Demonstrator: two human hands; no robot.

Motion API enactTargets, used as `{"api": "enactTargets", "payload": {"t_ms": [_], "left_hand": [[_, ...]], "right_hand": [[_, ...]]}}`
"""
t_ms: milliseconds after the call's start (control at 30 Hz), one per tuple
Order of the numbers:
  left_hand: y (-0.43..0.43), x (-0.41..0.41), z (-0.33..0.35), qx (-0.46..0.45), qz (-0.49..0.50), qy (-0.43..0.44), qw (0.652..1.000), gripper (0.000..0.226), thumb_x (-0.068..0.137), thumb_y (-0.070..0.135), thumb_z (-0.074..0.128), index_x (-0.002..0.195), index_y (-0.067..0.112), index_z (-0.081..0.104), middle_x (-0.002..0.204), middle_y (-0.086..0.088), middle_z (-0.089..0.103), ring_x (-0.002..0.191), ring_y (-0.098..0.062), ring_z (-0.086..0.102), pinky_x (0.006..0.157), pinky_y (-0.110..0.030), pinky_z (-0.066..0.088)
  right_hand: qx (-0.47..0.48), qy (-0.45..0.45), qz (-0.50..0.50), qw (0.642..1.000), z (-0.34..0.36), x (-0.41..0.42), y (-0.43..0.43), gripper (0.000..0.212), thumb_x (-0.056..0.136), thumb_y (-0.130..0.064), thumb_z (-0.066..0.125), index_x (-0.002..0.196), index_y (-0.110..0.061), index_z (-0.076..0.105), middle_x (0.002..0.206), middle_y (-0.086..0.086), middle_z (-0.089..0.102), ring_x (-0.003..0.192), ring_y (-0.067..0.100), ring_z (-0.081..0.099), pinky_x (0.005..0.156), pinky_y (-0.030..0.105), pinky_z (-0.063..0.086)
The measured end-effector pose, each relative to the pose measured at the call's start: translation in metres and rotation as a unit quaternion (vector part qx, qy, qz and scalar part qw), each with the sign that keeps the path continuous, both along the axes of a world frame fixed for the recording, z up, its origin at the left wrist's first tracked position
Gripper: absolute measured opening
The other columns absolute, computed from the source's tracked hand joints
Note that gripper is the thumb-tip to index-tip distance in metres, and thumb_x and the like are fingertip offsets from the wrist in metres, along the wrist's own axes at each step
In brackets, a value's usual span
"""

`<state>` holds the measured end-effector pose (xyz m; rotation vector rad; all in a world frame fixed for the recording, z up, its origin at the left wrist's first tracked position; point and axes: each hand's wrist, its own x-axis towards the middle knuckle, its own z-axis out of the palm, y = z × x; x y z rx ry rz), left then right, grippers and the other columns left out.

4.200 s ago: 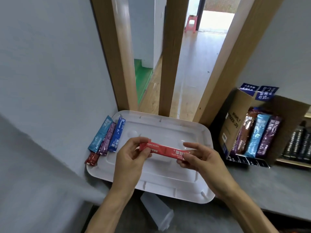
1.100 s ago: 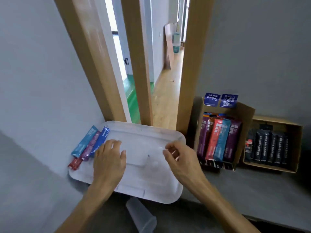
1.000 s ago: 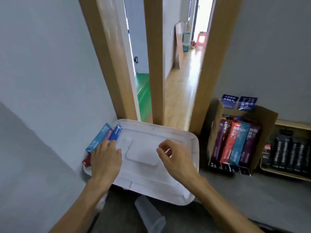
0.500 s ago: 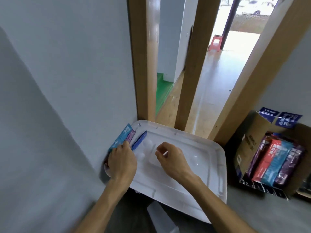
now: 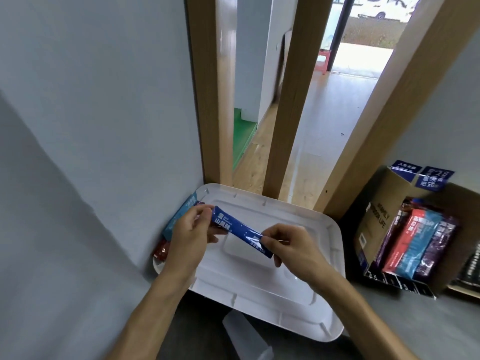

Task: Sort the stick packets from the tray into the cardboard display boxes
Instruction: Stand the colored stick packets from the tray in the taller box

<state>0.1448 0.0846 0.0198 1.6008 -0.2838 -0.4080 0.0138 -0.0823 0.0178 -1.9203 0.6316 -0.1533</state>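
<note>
A pale grey wall fills the left side. Wedged between it and the nine o'clock rim of a white plastic tray lie a light-blue stick packet and a red stick packet. Both are half hidden behind the person's left hand, and a purple sliver between them is too covered to make out.

The left hand pinches the ten o'clock end of a dark blue stick packet with white lettering, held just above the tray's middle. The right hand pinches its four o'clock end between thumb and curled fingers.

At the tray's six o'clock a clear plastic object pokes out below the rim, blurred and cut off by the frame.

At the tray's three o'clock, well apart from the hands, a brown cardboard display box stands open, holding red, teal and purple packets on end. Further right, only dark packets show at the frame's edge.

Everything sits on a grey counter. At twelve o'clock, wooden posts frame a wood-floored hallway with a red stool near a bright doorway.
</note>
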Motion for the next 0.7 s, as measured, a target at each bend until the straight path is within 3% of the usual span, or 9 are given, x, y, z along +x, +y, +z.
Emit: {"api": "enactTargets", "payload": {"t_ms": [100,200,333,400,567,700], "left_hand": [[-0.010,-0.010,0.002,-0.053,0.011,0.060,0.997,0.024,0.105,0.029,0.041,0.108,0.020,0.063,0.094,-0.005,0.076,0.087,-0.023,0.074,0.074,-0.034,0.055],[-0.020,-0.024,0.002,-0.030,-0.004,-0.003,1.000,0.017,0.102,0.025,0.050,0.116,0.021,0.057,0.103,-0.004,0.074,0.087,-0.015,0.074,0.077,-0.031,0.059],[-0.039,-0.049,-0.002,0.041,-0.045,-0.090,0.994,0.060,0.090,0.018,0.070,0.132,0.042,0.034,0.110,0.013,0.062,0.089,-0.004,0.071,0.068,-0.015,0.056],[-0.051,-0.062,-0.003,0.051,-0.070,-0.114,0.990,0.070,0.088,0.019,0.072,0.138,0.043,0.030,0.112,0.012,0.061,0.088,-0.004,0.071,0.067,-0.016,0.057],[-0.085,-0.085,0.005,0.064,-0.110,-0.177,0.976,0.069,0.086,0.022,0.073,0.138,0.043,0.032,0.107,0.014,0.063,0.091,-0.007,0.071,0.069,-0.016,0.057],[-0.114,-0.111,0.018,0.055,-0.162,-0.203,0.964,0.065,0.087,0.023,0.071,0.134,0.045,0.032,0.099,0.028,0.055,0.084,0.003,0.067,0.061,-0.006,0.051]], "right_hand": [[0.052,-0.019,-0.039,0.998,-0.005,-0.012,0.004,0.012,0.098,-0.021,0.064,0.093,-0.017,0.074,0.084,0.002,0.074,0.053,0.010,0.057,0.056,0.019,0.048],[0.075,-0.039,-0.075,0.994,-0.008,-0.023,0.007,0.012,0.097,-0.021,0.064,0.092,-0.017,0.074,0.085,0.002,0.074,0.053,0.010,0.056,0.056,0.020,0.049],[0.102,-0.078,-0.137,0.982,-0.009,-0.039,0.009,0.009,0.097,-0.018,0.065,0.092,-0.017,0.073,0.086,-0.001,0.073,0.059,0.008,0.061,0.056,0.021,0.051],[0.104,-0.096,-0.153,0.978,-0.009,-0.049,0.006,0.006,0.095,-0.015,0.067,0.092,-0.015,0.073,0.084,0.001,0.073,0.062,0.011,0.064,0.056,0.023,0.053],[0.078,-0.116,-0.164,0.976,-0.007,-0.082,-0.010,0.005,0.093,-0.014,0.070,0.097,-0.016,0.072,0.089,-0.001,0.073,0.075,0.021,0.071,0.059,0.027,0.056],[0.023,-0.135,-0.228,0.964,-0.011,-0.121,-0.026,0.008,0.095,-0.022,0.067,0.101,-0.026,0.069,0.093,-0.009,0.072,0.077,0.013,0.070,0.062,0.026,0.058]]}}
